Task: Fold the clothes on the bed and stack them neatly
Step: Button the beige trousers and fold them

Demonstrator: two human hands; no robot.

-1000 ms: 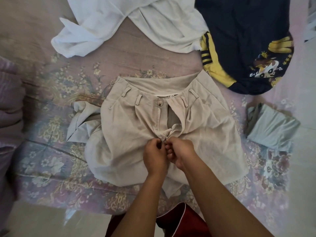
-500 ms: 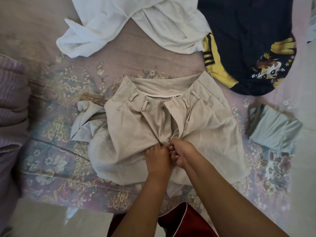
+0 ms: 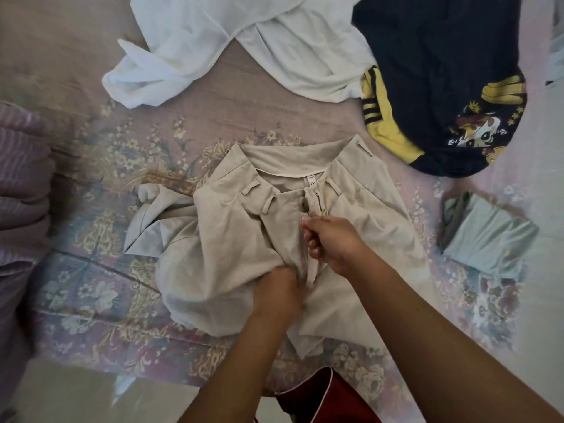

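Note:
Beige trousers (image 3: 222, 248) lie bunched on the floral bed sheet (image 3: 100, 288), waistband away from me. My right hand (image 3: 334, 242) pinches the zip pull just below the waistband button, with the fly closed under it. My left hand (image 3: 276, 290) grips the fabric at the bottom of the fly, fingers curled into the cloth. A white shirt (image 3: 244, 41) lies crumpled at the far side. A navy and yellow printed top (image 3: 442, 71) lies unfolded at the far right. A folded pale green garment (image 3: 488, 239) sits to the right of the trousers.
A purple striped blanket (image 3: 21, 184) is heaped at the left edge. The bed's near edge runs below the trousers, with pale floor (image 3: 76, 395) beyond it. Red clothing on my body (image 3: 317, 401) shows at the bottom.
My right hand has moved up the fly from its base toward the waistband, closing the zip. My left hand has stayed low on the fly. The waistband has bunched closer together.

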